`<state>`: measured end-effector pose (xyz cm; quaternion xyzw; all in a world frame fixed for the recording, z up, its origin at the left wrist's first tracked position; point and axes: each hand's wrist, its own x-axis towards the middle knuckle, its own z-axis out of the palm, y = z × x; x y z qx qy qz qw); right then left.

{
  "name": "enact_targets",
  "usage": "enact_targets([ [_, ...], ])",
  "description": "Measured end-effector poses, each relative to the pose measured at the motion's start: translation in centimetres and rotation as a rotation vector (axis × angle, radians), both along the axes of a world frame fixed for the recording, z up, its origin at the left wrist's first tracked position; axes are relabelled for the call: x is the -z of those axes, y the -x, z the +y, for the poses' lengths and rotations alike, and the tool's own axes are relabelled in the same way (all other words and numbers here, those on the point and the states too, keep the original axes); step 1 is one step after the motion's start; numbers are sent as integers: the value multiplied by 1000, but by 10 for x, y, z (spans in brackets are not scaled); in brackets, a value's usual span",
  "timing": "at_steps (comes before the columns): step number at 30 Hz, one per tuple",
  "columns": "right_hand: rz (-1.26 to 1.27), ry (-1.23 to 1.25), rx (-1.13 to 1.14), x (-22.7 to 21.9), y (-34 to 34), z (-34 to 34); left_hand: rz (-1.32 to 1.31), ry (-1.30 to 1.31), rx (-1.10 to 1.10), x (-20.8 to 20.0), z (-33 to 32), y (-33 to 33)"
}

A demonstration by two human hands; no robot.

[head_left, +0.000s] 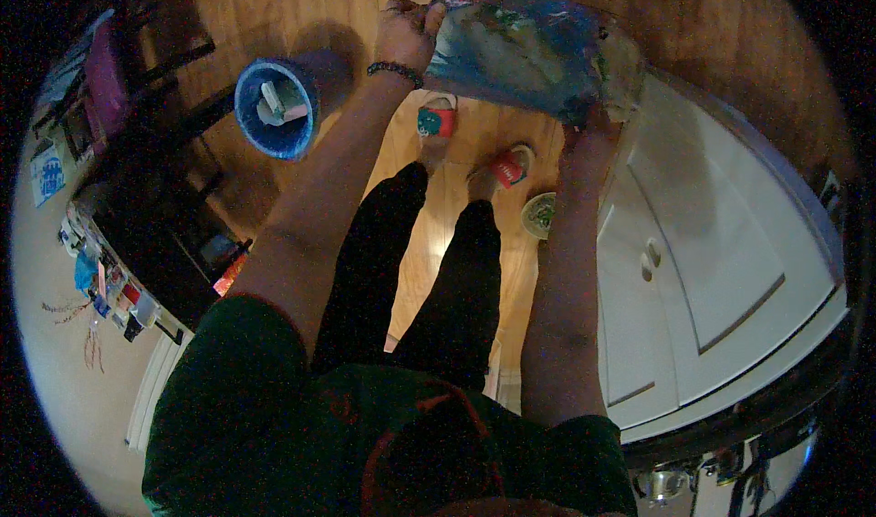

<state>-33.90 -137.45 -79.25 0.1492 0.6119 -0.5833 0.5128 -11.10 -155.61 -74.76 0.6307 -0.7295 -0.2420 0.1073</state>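
Out in front of me, both arms are stretched forward with a shiny blue plastic bag (520, 52) between my hands. Pale grey and whitish patches show on its face; whether these are print or contents, I cannot tell. My left hand (408, 35), with a dark beaded bracelet at the wrist, is closed on the bag's left end. The bag's lower right part is gripped by my right hand (589, 135), whose fingers are partly hidden in dim light. Below the bag are my feet in red slippers (438, 120) on the wooden floor.
A blue bin (274, 143) with pale rubbish inside stands left of my arms. A small bowl (534, 218) holding something green sits by my right forearm. White cabinets (721, 243) line the right side. Dark furniture (146, 216) with small items beside it is at left.
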Motion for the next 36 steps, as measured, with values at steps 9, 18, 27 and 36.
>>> enact_targets([
  [9,354,-74,-111,-1,-9,6,166,-72,48,21,8,22],
  [18,525,-29,-96,14,-4,29,502,-371,-48,30,14,63],
  [27,322,72,160,6,12,34,250,-286,127,73,9,58],
  [36,1032,-84,-243,28,31,49,-10,-44,472,61,4,73],
])
